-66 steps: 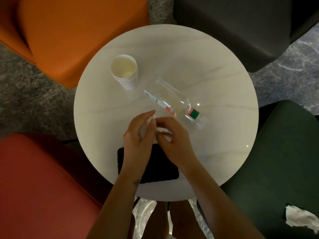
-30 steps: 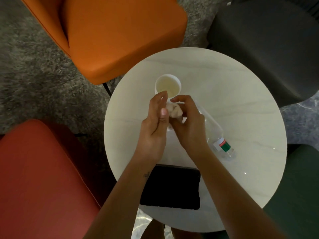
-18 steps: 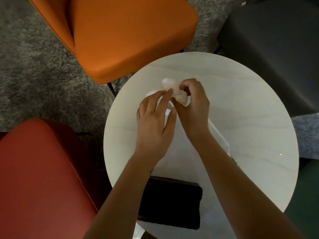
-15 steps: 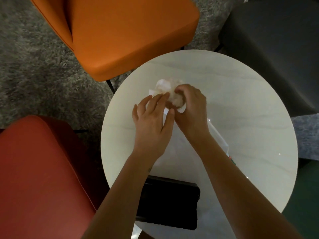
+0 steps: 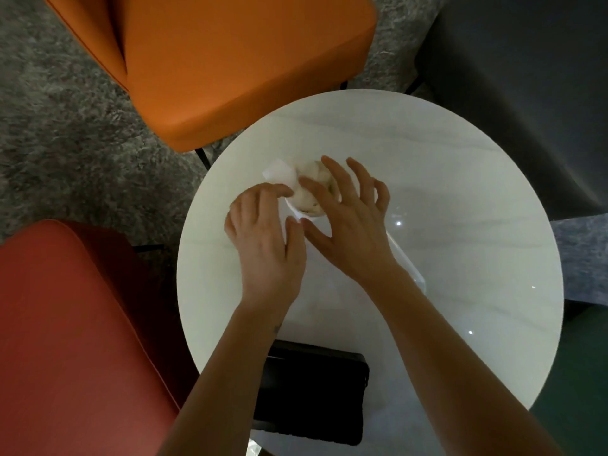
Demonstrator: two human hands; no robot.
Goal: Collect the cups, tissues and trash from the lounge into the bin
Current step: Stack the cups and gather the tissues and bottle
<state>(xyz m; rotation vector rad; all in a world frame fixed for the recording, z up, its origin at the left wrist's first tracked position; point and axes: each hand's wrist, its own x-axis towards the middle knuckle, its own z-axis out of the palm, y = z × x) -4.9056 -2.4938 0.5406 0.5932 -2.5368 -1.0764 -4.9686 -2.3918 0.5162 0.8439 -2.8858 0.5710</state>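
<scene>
A white paper cup (image 5: 307, 210) stands on the round white table (image 5: 460, 192), left of its middle. A crumpled white tissue (image 5: 306, 192) is stuffed in it, and one flap (image 5: 279, 171) sticks out over the far left rim. My left hand (image 5: 263, 238) holds the cup's left side between curled fingers and thumb. Over the cup, my right hand (image 5: 348, 218) is spread open, its index finger on the tissue. A clear plastic bottle (image 5: 406, 263) lies mostly hidden under my right forearm.
A flat black object (image 5: 312, 390) lies at the table's near edge. Around the table stand an orange chair (image 5: 230, 60), a red chair (image 5: 65, 324), a dark grey chair (image 5: 526, 93) and a green chair (image 5: 579, 373). Grey carpet (image 5: 65, 143) covers the floor.
My right hand carried the balled tissue to the cup, pushed it in, then let go and spread its fingers. My left hand moved beside the cup and curled round it.
</scene>
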